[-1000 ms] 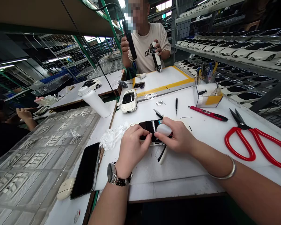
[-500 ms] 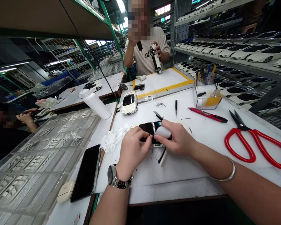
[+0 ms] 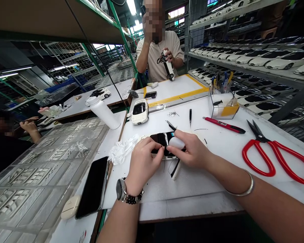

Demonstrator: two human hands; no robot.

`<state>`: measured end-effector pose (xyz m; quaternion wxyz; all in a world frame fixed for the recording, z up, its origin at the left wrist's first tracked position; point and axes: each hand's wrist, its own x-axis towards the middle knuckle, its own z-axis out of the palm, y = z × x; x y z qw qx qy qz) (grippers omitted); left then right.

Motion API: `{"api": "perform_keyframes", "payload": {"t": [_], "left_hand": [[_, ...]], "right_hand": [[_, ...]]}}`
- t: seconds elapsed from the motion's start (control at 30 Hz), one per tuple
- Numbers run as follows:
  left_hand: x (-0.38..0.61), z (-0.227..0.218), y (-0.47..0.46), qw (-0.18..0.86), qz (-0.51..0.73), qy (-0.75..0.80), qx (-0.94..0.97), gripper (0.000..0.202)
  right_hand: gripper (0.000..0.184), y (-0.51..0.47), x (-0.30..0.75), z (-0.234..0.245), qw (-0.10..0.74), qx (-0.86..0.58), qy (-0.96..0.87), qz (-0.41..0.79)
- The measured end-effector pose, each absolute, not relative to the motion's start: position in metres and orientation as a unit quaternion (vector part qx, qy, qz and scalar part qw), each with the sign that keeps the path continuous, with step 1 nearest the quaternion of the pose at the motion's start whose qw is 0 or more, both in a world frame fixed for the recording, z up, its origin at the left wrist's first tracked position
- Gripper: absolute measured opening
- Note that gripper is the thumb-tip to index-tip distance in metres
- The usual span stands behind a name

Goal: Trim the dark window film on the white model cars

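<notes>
We see a pale model car with a glossy black top on the smooth white work surface, directly beneath both hands. The left hand brings thumb and fingertips together at the car; whether they pinch anything, we cannot tell. The right hand grasps a smooth, egg-shaped piece over the black top. Nearby we note a crumpled white wad and scissors with looped red handles and tapering dark blades.
</notes>
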<state>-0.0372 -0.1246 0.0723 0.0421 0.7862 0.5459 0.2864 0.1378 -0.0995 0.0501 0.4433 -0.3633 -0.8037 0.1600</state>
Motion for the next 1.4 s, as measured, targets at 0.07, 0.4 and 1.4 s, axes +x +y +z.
{"api": "perform_keyframes", "payload": {"t": [0.07, 0.4, 1.4], "left_hand": [[-0.037, 0.072, -0.124, 0.043, 0.285, 0.546, 0.786, 0.013], [-0.038, 0.072, -0.124, 0.052, 0.281, 0.552, 0.784, 0.013], [-0.036, 0.068, -0.127, 0.045, 0.263, 0.542, 0.797, 0.020]], "right_hand": [[0.033, -0.100, 0.138, 0.050, 0.441, -0.365, -0.804, 0.162], [0.033, -0.099, 0.144, 0.054, 0.509, -0.383, -0.727, 0.255], [0.023, -0.020, 0.205, 0.012, 0.374, -0.745, -0.543, 0.101]]}}
